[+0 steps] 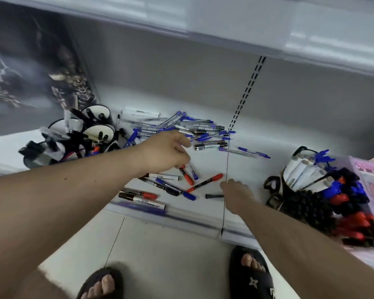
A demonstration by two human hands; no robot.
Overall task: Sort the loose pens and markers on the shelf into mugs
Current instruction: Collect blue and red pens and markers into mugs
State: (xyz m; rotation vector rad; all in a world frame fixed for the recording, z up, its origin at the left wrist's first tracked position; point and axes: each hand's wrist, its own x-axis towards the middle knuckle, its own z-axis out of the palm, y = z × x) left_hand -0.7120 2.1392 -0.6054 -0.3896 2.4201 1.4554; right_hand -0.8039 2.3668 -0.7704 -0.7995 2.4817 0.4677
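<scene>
Loose pens and markers (183, 130) lie heaped toward the back of the shelf (257, 169), with a thinner scatter near its front edge – bare shelf shows between the two. Black mugs (99, 126) crowd the left end; another mug (298, 173) full of markers stands at the right. The left hand (166, 152) reaches in palm down, fingers curled, pinching a red marker (187, 174) and a blue one. The right hand (235, 193) rests near the front edge, its fingers relaxed, touching a black pen (214, 196).
</scene>
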